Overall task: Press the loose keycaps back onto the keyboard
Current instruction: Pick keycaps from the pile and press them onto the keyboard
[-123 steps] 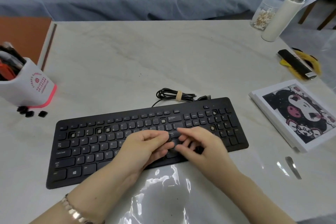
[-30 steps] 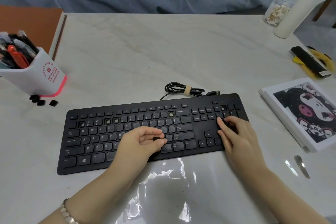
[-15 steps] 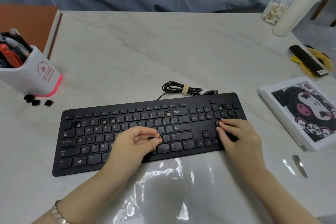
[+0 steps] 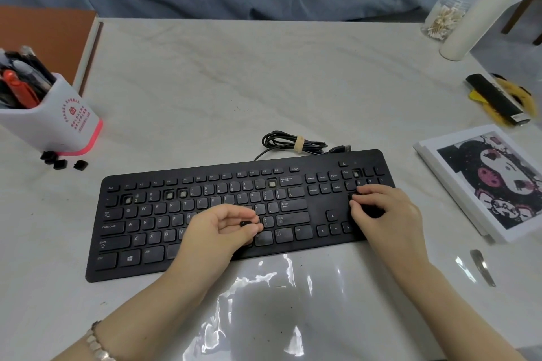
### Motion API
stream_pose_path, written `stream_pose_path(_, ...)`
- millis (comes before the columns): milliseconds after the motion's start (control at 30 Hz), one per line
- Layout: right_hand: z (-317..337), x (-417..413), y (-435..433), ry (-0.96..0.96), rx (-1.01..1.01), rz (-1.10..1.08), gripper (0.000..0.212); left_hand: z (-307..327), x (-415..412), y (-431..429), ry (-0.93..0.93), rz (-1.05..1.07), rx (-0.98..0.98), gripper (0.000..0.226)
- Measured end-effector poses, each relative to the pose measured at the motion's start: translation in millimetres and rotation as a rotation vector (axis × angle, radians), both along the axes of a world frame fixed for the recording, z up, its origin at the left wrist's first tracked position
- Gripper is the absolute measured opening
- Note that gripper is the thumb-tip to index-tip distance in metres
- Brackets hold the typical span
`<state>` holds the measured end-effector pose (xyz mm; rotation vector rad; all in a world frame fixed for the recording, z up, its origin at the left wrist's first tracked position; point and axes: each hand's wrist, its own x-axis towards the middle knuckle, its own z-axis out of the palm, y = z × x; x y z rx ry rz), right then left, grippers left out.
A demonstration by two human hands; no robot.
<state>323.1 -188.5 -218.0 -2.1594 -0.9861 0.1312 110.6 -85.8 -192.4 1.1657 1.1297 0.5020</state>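
A black keyboard (image 4: 152, 261) lies on the marble table, with several bare key sockets showing pale in the number row and one in the numpad. My left hand (image 4: 217, 231) hovers over the middle keys and pinches a small black keycap (image 4: 245, 223) between thumb and fingers. My right hand (image 4: 384, 214) rests on the numpad, its fingertips pressing down on the keys there. Several loose black keycaps (image 4: 63, 160) lie on the table at the far left, beside the pen holder.
A white and pink pen holder (image 4: 55, 123) stands at the left. A coiled cable (image 4: 293, 143) sits behind the keyboard. A picture board (image 4: 492, 182), a metal tool (image 4: 482, 267), a black and yellow object (image 4: 498, 99), a white bottle (image 4: 478, 17) and a cotton swab jar (image 4: 443, 17) are at right.
My right hand moved from the middle of the keyboard to the numpad and presses there. My left hand stays over the middle keys with the keycap.
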Motion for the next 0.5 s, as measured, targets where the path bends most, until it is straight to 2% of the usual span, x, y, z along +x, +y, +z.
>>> stream_pose_path(133, -0.8, -1.3, -1.8, -0.046, 0.020, 0.010, 0.011, -0.4, -0.1, -0.5, -0.008, 0.003, -0.012, 0.016)
stream_pose_path(367, 0.9, 1.1, 0.8, 0.086, 0.033, -0.022, 0.013, -2.3, -0.8, 0.1, -0.004, -0.001, 0.001, 0.016)
stream_pose_path(500, -0.7, 1.0, 1.6, 0.015, 0.022, 0.006, 0.013, -3.5, -1.6, 1.7, -0.007, -0.001, 0.006, 0.016)
